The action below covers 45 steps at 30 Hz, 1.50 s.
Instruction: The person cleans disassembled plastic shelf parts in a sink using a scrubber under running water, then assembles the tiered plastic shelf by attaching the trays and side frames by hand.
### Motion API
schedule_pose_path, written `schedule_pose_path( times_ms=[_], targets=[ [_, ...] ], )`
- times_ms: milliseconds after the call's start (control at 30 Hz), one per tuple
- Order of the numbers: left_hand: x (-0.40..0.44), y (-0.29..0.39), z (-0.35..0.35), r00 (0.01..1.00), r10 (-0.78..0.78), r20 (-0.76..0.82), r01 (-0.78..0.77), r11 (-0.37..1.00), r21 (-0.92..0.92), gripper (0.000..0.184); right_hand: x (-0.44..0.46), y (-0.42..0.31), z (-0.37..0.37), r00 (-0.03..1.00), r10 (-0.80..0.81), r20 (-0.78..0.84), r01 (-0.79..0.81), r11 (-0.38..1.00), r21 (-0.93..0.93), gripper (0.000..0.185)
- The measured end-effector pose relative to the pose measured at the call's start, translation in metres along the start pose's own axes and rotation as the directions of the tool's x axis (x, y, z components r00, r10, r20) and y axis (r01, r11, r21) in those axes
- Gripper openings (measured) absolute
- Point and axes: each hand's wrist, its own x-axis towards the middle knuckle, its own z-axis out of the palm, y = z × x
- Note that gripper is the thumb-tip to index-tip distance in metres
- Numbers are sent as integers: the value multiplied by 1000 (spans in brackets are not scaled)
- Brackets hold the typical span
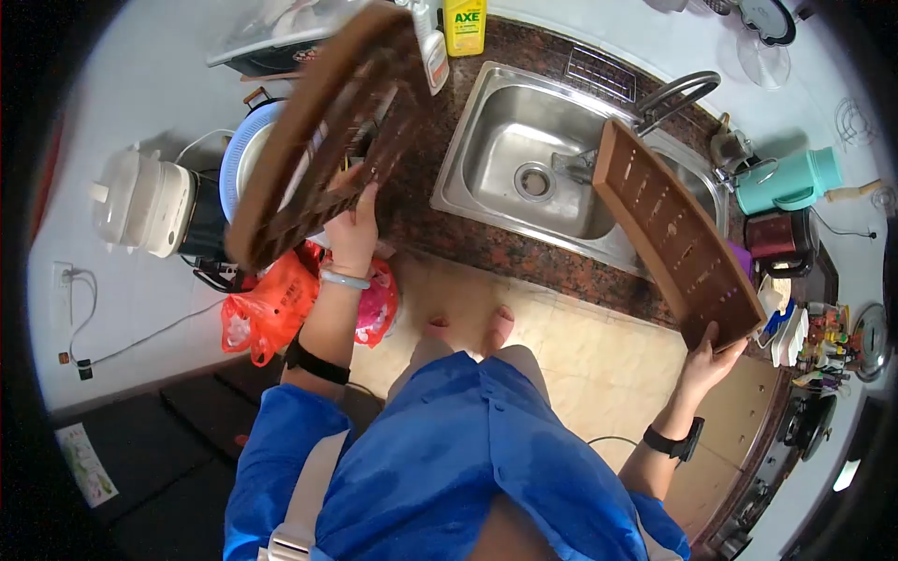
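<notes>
My left hand [354, 232] is closed on the lower edge of a brown slatted rack [301, 112], tilted up over the left part of the counter. Its slats look smeared, and it hides some of what stands behind. With my right hand [709, 369] I grip the near end of a long brown slotted tray [669, 238]. The tray slants across the right side of the steel sink [496, 140], its far end beside the faucet [678, 89]. Small wet-looking glints show on its inner face.
A yellow bottle [465, 26] and a white bottle [435, 61] stand behind the sink. Turquoise jug [786, 182] and dark red kettle [781, 238] are at right. Red plastic bags [271, 304] hang or lie below the left counter. A white steamer [145, 206] stands left.
</notes>
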Motion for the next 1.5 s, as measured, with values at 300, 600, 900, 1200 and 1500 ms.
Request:
schedule_pose_path(
  times_ms=[300, 600, 900, 1200, 1500],
  targets=[
    [9, -2, -5, 993, 49, 104, -63, 989, 134, 36, -13, -5, -25, 992, 123, 19, -122, 992, -18, 29],
    [32, 14, -18, 963, -237, 126, 259, 943, -207, 17, -32, -2, 11, 851, 452, 268, -521, 657, 545, 28],
    [30, 21, -33, 886, -441, 147, 433, 668, -606, 22, -67, -2, 56, 512, 472, 717, -859, 257, 443, 31],
    [22, 42, -24, 892, -440, 109, 412, 688, -597, 21, -73, 5, 74, 482, 457, 747, -874, 193, 445, 36],
    [16, 49, -8, 932, -346, 112, 358, 814, -457, 25, -74, 18, 82, 466, 473, 748, -885, 265, 384, 30]
  ],
)
